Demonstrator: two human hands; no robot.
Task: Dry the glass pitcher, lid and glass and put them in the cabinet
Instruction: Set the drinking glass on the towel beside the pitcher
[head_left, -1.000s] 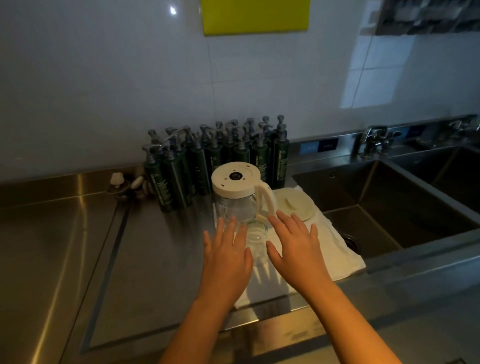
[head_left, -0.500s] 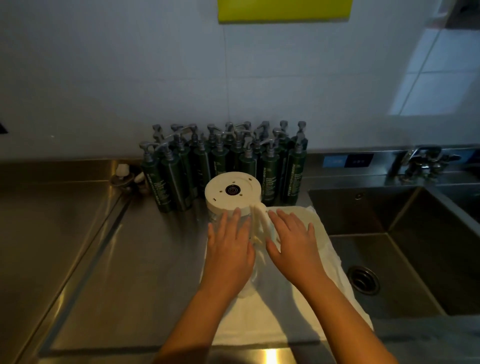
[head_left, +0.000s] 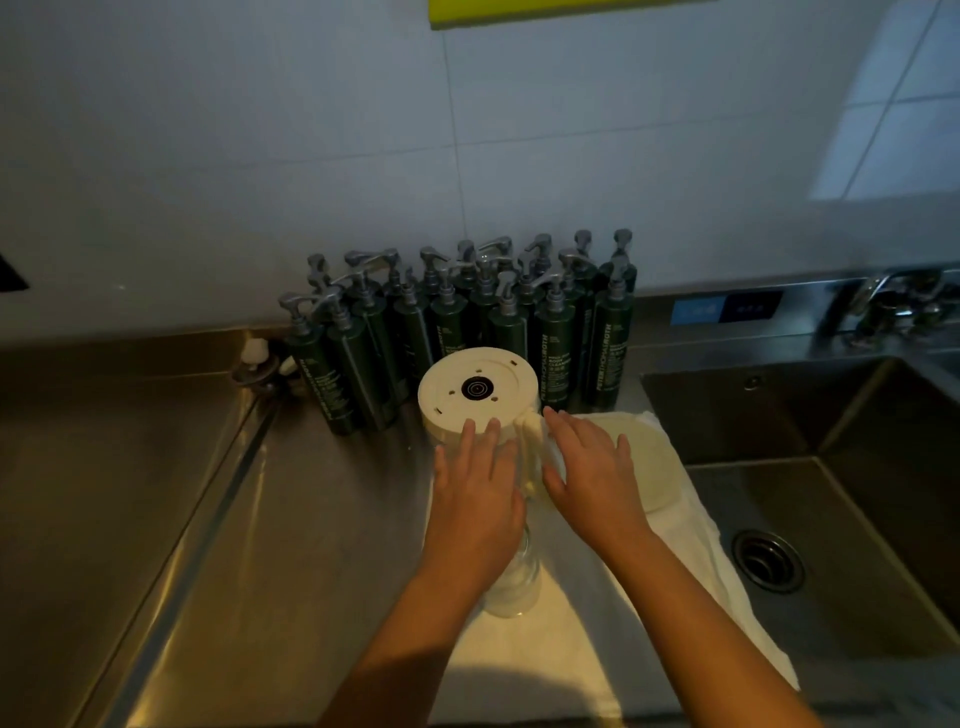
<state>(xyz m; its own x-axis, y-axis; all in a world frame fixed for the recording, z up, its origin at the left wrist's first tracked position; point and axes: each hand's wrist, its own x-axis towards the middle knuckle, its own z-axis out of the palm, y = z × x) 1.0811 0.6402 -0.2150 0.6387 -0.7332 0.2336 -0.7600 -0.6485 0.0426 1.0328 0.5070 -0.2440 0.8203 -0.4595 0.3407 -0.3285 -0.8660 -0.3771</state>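
Head view: the glass pitcher (head_left: 475, 387) stood upside down on the white towel (head_left: 545, 649), its white base facing up and its handle turned to the near right. The left hand (head_left: 475, 499) lay flat against the pitcher's near side, fingers straight and loose, tips on the edge of the white base, gripping nothing. And the right hand (head_left: 592, 467), just right of the pitcher's handle, was flat too, fingers straight, nothing held; whether it touched the handle could not be told. The lid (head_left: 652, 467) lay flat on the towel to the right of the pitcher, partly under that hand. The glass (head_left: 511, 582) stood just in front of the pitcher, below the left wrist. Behind the pitcher, dark green pump bottles (head_left: 452, 322) crowded together; well to its right sat the sink (head_left: 805, 467).
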